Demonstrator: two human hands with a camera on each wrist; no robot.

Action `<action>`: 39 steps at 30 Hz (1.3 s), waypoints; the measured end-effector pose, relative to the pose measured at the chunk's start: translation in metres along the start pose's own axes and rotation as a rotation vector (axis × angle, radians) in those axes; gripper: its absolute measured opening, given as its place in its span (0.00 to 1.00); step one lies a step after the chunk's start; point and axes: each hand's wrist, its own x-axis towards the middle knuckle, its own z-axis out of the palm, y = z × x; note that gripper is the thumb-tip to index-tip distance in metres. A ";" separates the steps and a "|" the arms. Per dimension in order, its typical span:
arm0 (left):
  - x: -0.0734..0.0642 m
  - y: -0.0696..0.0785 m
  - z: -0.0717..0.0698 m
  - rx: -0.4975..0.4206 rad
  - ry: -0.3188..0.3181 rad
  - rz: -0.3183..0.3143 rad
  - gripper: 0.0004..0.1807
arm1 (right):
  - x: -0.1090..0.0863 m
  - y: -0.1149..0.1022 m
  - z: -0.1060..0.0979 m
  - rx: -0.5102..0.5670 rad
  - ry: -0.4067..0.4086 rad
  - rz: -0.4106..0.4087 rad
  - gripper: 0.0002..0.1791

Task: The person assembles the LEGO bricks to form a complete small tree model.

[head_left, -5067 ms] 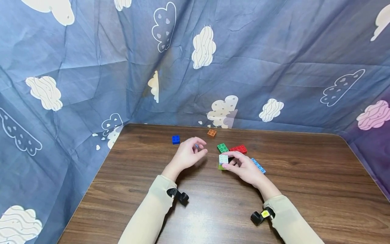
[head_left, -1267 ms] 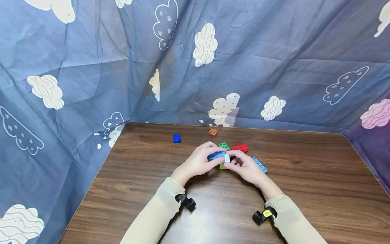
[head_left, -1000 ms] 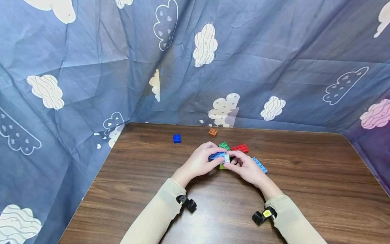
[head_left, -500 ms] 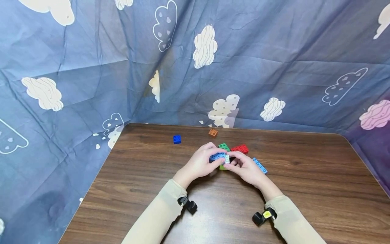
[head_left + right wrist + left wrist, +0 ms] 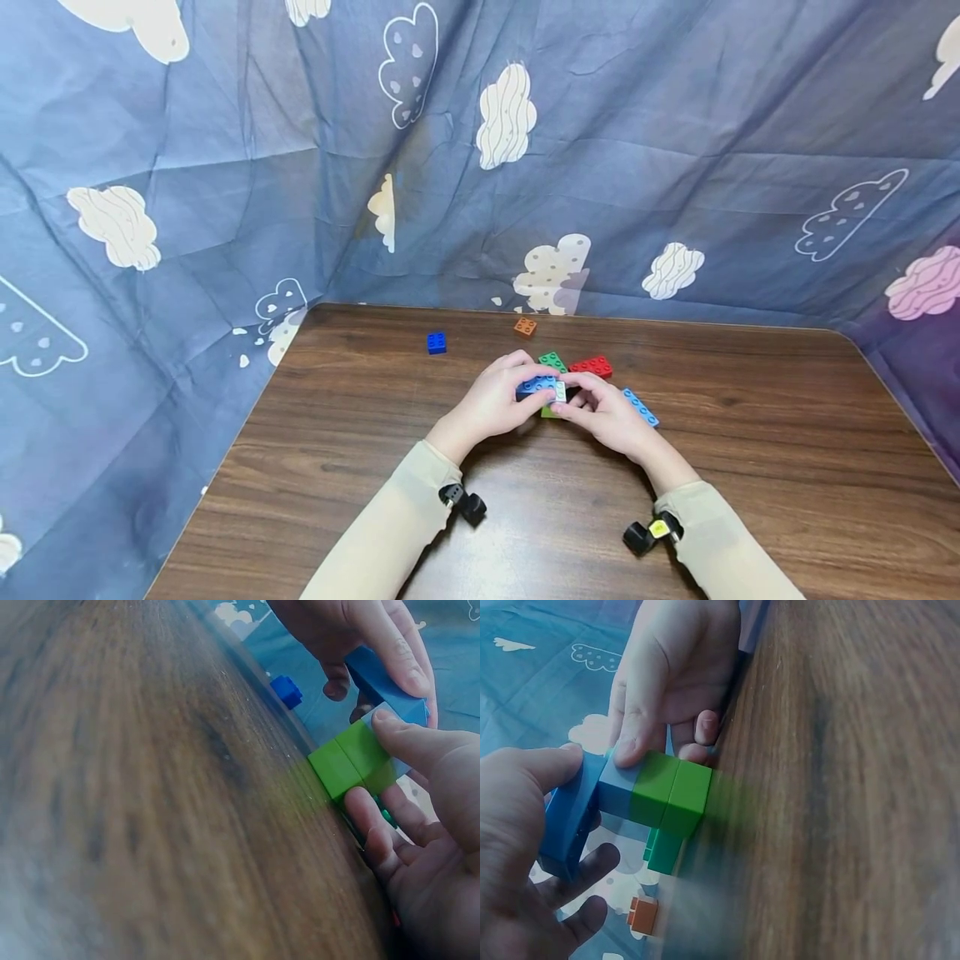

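1. The left hand (image 5: pixel 495 398) pinches a long blue brick (image 5: pixel 568 821), touching the top of a pale brick (image 5: pixel 618 793).
2. The right hand (image 5: pixel 609 414) pinches that pale brick, above two lime bricks (image 5: pixel 688 793) on the tabletop (image 5: pixel 337 417).
3. A green brick (image 5: pixel 553 361) and red brick (image 5: pixel 594 367) lie just behind.
4. A light blue brick (image 5: pixel 642 408) lies by the right hand.

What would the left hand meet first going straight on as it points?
Probably the right hand, which holds the brick stack opposite; the depth gap from the left hand is hard to judge.
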 end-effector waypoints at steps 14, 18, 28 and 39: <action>-0.001 -0.004 0.002 -0.010 -0.017 -0.001 0.17 | -0.003 -0.008 -0.017 -0.149 -0.056 -0.044 0.27; 0.000 -0.004 0.002 -0.006 -0.022 -0.006 0.17 | -0.005 -0.012 -0.027 -0.177 -0.076 -0.054 0.27; 0.002 -0.004 0.001 0.045 -0.044 -0.010 0.20 | -0.012 -0.029 -0.051 -0.282 0.007 -0.093 0.25; 0.001 -0.005 0.001 0.037 -0.038 -0.016 0.20 | -0.018 -0.029 -0.074 -0.384 0.084 -0.050 0.25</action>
